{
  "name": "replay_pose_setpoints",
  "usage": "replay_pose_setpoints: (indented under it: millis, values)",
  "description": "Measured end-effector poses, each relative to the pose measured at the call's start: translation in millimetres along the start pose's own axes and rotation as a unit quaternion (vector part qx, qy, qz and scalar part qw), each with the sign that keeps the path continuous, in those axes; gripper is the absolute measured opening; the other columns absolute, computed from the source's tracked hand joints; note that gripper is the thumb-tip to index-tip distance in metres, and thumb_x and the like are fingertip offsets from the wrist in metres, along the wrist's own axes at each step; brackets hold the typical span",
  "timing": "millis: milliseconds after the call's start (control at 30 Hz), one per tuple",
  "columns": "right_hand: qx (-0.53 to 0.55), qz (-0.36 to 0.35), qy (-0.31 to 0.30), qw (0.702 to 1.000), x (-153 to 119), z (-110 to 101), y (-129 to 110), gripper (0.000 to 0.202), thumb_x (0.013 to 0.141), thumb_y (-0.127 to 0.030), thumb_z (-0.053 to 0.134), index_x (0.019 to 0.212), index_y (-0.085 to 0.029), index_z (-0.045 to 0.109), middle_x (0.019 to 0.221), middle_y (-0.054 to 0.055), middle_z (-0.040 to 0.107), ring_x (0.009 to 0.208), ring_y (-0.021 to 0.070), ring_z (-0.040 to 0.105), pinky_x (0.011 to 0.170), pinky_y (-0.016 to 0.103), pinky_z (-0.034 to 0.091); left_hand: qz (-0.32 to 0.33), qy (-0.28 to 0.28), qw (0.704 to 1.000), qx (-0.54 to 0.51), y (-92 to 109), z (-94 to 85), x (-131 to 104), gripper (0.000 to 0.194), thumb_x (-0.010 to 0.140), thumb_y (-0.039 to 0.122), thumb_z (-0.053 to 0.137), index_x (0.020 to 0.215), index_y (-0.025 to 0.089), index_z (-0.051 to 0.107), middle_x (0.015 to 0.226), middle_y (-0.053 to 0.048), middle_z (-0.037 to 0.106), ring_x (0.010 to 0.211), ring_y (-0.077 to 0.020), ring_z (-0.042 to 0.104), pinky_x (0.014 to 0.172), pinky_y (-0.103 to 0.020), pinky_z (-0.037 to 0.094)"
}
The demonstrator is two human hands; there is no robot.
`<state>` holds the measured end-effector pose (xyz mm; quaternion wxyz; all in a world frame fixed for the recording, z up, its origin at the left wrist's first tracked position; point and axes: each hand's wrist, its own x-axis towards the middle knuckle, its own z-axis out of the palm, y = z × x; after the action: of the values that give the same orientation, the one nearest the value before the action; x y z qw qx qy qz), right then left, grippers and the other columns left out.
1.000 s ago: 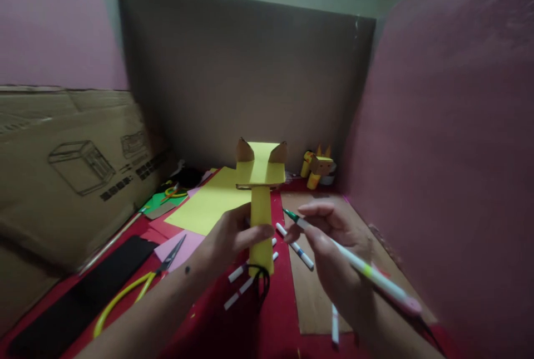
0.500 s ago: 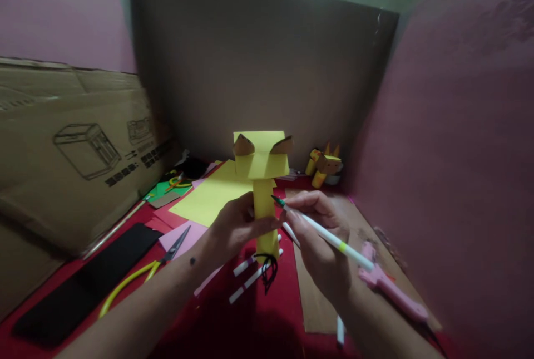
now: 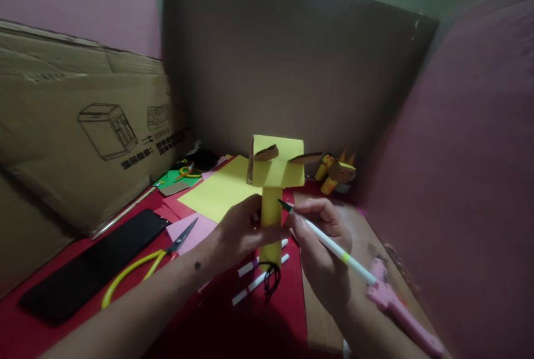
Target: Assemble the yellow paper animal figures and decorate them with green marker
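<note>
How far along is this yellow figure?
Already on: the yellow head and both brown ears. In hand: the left hand grips the yellow tube, while the right hand holds a marker, tip close to it. Likely left: decoration, as the tube's visible side looks plain, whereas the figure behind bears orange patches.

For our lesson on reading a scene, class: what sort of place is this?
Probably a home craft corner: yellow-handled scissors and yellow paper lie on a red surface, and the right hand holds a marker.
</note>
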<state>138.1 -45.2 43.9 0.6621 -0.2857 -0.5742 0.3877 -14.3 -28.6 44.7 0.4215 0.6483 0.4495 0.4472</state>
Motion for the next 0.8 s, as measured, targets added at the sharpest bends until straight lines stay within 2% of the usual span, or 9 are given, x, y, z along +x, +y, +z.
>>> replay_pose_setpoints:
  millis: [133,300,433,633,800]
  values:
    - [0.029,0.012,-0.006,1.000,-2.4,-2.2,1.0,0.006,0.080,-0.023,0.072,0.083,-0.024,0.066,0.074,0.000,0.065,0.063,0.0126,0.059,0.057,0.024,0.048,-0.002,0.002,1.000,0.016,-6.1,2.5,0.6,0.035,0.067,0.039,0.078,0.091,0.018,0.062,0.076,-0.001,0.062,0.068,-0.0176,0.053,0.059,-0.027,0.043]
    - [0.035,0.002,-0.009,0.999,-3.7,-3.4,-2.2,0.007,0.081,-0.022,0.072,0.085,-0.026,0.068,0.076,-0.001,0.068,0.067,0.0135,0.063,0.059,0.024,0.051,-0.009,0.026,0.999,0.026,-3.3,3.1,-2.1,0.034,0.065,0.040,0.079,0.087,0.019,0.064,0.076,-0.001,0.064,0.068,-0.0179,0.055,0.058,-0.026,0.042]
    - [0.006,-0.008,-0.013,1.000,-3.3,-3.4,-4.4,0.006,0.082,-0.021,0.070,0.085,-0.025,0.068,0.074,-0.001,0.067,0.064,0.0128,0.060,0.056,0.023,0.050,-0.005,0.023,1.000,0.015,0.2,3.0,-3.0,0.039,0.066,0.045,0.078,0.091,0.018,0.064,0.077,-0.001,0.066,0.069,-0.0184,0.056,0.060,-0.028,0.043]
    - [-0.001,-0.031,-0.025,0.999,-5.5,-4.6,-4.0,0.005,0.085,-0.021,0.066,0.089,-0.024,0.065,0.073,-0.002,0.063,0.059,0.0103,0.055,0.052,0.020,0.047,-0.023,0.004,0.998,0.056,5.4,2.2,-2.6,0.039,0.072,0.048,0.073,0.094,0.018,0.063,0.082,-0.002,0.067,0.074,-0.0197,0.058,0.063,-0.028,0.043]
    - [0.007,-0.025,-0.027,0.999,-5.7,-4.4,-3.4,0.008,0.084,-0.019,0.066,0.089,-0.024,0.065,0.069,-0.004,0.061,0.057,0.0084,0.052,0.050,0.017,0.044,-0.032,0.007,0.998,0.056,12.0,2.4,-4.8,0.036,0.072,0.047,0.072,0.089,0.017,0.061,0.074,0.001,0.061,0.069,-0.0169,0.054,0.060,-0.027,0.042]
